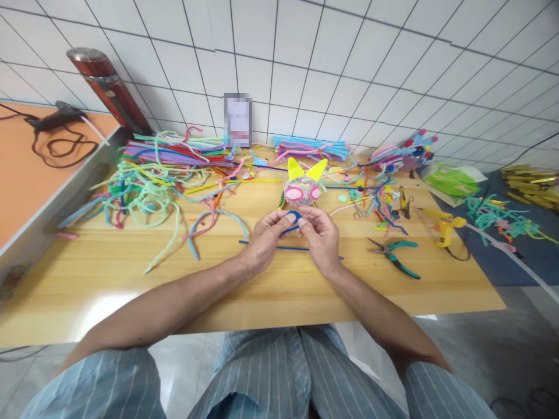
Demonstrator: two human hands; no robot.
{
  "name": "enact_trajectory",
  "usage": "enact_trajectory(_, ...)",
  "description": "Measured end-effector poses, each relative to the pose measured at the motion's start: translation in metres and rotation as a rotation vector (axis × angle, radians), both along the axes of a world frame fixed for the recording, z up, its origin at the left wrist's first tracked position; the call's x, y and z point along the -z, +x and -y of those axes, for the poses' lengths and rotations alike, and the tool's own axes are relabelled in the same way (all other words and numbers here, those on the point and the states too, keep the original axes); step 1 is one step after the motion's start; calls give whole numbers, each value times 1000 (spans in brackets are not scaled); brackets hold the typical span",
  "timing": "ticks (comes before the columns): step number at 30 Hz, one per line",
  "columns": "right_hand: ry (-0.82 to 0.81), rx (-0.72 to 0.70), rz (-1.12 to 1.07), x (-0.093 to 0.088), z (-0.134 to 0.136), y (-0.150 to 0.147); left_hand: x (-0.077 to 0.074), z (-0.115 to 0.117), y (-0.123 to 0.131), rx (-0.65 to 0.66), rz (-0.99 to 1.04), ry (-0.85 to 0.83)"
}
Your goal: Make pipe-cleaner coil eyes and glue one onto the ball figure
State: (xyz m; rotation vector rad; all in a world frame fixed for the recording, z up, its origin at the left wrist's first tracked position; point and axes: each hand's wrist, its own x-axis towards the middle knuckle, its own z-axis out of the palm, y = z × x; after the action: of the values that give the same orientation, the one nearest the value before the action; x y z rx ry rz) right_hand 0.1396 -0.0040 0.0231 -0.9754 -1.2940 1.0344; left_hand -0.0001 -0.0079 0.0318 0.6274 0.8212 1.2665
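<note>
The landmark is the fuzzy craft head (303,189), which sits mid-table on the wooden table (131,291). Nearer the person than the head, the wood is bare right down to the table's front edge, on both sides of the forearms. To the head's left the loose pipe cleaners (166,169) sprawl widely, and beyond them the table meets the raised orange bench (26,174). To the head's right the clutter is denser, and the table's side edge runs beside a dark mat (493,256). Behind the head the tiled wall closes the table off.

The head has two yellow ears and two pink eye rings. There is one pair of teal-handled pliers (395,254) to the right of the head and nearer the person, and one yellow glue gun (443,226) further right. A second, black glue gun (55,119) lies far left on the bench. One blue bundle (310,145) lies behind the head.

Just in front of the head, the left hand (266,235) and right hand (321,235) meet with fingers curled. Each pinches the one blue pipe cleaner (293,216) between thumb and fingertips. Its curved part shows between the hands, and its straight tail lies on the wood under them
</note>
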Motion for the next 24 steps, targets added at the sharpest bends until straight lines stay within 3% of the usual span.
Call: enact_trajectory(24,-39,-16,-10,-1,2,-4,6,0,1,-70,31,3)
